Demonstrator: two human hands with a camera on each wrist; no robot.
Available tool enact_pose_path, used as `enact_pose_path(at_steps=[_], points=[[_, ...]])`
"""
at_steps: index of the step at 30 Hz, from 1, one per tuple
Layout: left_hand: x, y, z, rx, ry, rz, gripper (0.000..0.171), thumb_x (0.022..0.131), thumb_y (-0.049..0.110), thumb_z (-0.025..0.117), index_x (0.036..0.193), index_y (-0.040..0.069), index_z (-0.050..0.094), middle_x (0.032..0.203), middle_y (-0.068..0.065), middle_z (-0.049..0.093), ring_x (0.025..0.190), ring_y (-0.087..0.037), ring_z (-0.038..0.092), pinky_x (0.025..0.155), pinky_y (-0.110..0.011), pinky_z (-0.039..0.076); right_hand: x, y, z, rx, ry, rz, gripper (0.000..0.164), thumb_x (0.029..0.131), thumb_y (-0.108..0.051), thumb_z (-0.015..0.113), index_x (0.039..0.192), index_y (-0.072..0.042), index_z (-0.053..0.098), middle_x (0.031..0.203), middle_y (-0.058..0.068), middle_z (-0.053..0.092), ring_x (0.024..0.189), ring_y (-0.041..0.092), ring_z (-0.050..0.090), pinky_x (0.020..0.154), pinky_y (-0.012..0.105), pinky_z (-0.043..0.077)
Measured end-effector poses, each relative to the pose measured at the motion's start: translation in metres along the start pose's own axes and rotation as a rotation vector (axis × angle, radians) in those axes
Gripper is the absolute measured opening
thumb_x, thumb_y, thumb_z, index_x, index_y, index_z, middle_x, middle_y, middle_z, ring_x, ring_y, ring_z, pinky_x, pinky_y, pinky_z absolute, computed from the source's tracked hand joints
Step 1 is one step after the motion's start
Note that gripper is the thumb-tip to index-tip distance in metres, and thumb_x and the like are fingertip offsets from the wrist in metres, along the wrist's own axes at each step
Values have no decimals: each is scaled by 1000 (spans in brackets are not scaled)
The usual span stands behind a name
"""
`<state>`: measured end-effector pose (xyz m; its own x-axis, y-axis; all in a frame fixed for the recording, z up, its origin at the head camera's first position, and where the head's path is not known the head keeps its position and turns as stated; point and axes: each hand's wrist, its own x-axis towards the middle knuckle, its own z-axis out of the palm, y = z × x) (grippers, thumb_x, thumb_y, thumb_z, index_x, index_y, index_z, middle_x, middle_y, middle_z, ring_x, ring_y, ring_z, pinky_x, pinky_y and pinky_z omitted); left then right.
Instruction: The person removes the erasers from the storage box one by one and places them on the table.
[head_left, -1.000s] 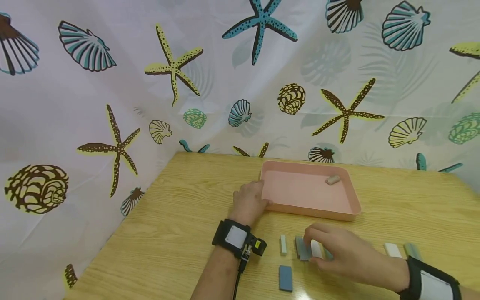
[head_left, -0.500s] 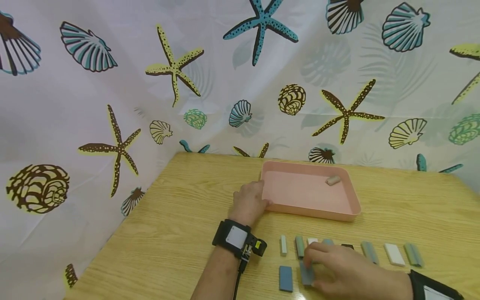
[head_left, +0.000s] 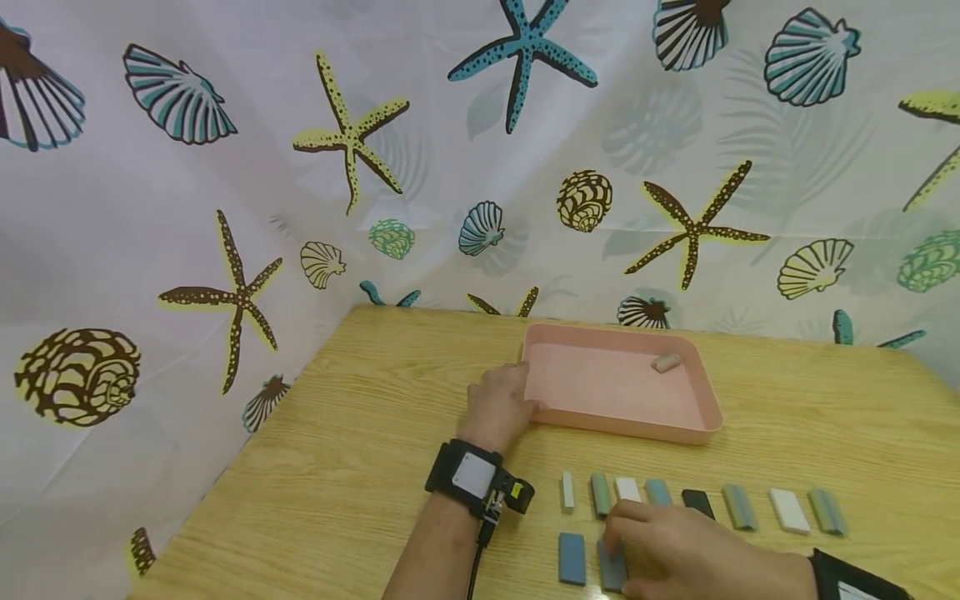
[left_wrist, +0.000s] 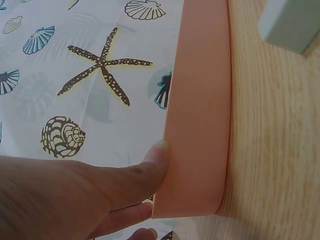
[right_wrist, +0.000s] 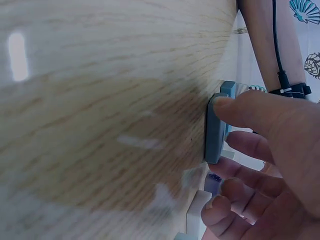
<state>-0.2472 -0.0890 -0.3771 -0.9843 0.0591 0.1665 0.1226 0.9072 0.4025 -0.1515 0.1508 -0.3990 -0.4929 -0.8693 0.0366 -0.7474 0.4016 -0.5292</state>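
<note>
My left hand (head_left: 498, 404) holds the near left corner of a shallow pink tray (head_left: 622, 423); in the left wrist view the thumb (left_wrist: 159, 155) lies against its wall. Below the tray, my right hand (head_left: 671, 550) pinches a flat grey-blue block (head_left: 612, 568) by its ends, thumb at one end and a finger at the other, as the right wrist view shows. This block (right_wrist: 215, 132) lies on the table beside a darker blue block (head_left: 572, 558), a small gap between them. The right hand's other fingers are bent and partly hidden in the head view.
Behind the right hand runs a row of small blocks: pale green (head_left: 567, 492), green (head_left: 600, 496), white (head_left: 627, 490), blue (head_left: 658, 492), black (head_left: 698, 502), and several more rightward. A beige piece (head_left: 666, 362) lies in the tray. A patterned cloth (head_left: 450, 167) hangs behind the table.
My right hand has brought the grey-blue block from in front of the green block toward me, down beside the blue one. The left hand stays on the tray.
</note>
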Motion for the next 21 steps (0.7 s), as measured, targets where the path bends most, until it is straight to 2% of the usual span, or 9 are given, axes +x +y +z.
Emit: enact_pose_path(at_steps=[4,8,11,14,18,19,21], points=[[-1,0,0,0,0,-3,47,83,29,80,124,10,65,118,-6,72,105,-24,68,86,-48,52,0,1,0,-29,-7,-27,18,94,-33,68,108,-27,59,109,-12,56,78,-9,48,62,16,44],[-1,0,-1,1,0,0,48,84,29,80,125,10,65,118,-6,72,105,-24,68,86,-48,53,2,0,-3,-65,3,-18,16,94,-36,67,106,-28,60,106,-14,53,74,-9,46,61,15,42],[-1,-1,-1,4,1,4,47,84,29,80,124,10,65,118,-6,72,104,-24,68,86,-48,52,4,-2,-9,-147,102,-58,14,92,-31,70,101,-27,61,101,-15,50,71,-9,44,60,12,40],[-1,-1,-1,4,-1,3,46,84,29,80,123,10,65,117,-6,72,103,-24,68,85,-48,52,8,-2,-18,-262,266,-111,20,86,-21,77,96,-26,60,95,-15,50,65,-10,39,58,7,36],[0,-1,-1,-1,-6,-4,45,84,29,80,122,10,65,118,-6,72,104,-24,67,86,-48,51,11,4,-35,-343,396,-95,31,80,-10,81,94,-26,58,95,-16,50,60,-12,32,56,5,32],[0,0,-1,0,-7,-5,45,84,29,80,122,10,65,118,-6,72,104,-24,67,86,-48,51,11,6,-39,-354,415,-87,31,81,-10,81,95,-26,58,95,-16,50,61,-11,34,57,5,32],[0,0,0,0,-8,-6,45,83,28,80,122,10,65,118,-6,72,105,-24,68,86,-48,52,12,14,-47,-386,460,-95,18,89,-19,75,94,-23,59,95,-14,52,65,-9,41,59,6,36]])
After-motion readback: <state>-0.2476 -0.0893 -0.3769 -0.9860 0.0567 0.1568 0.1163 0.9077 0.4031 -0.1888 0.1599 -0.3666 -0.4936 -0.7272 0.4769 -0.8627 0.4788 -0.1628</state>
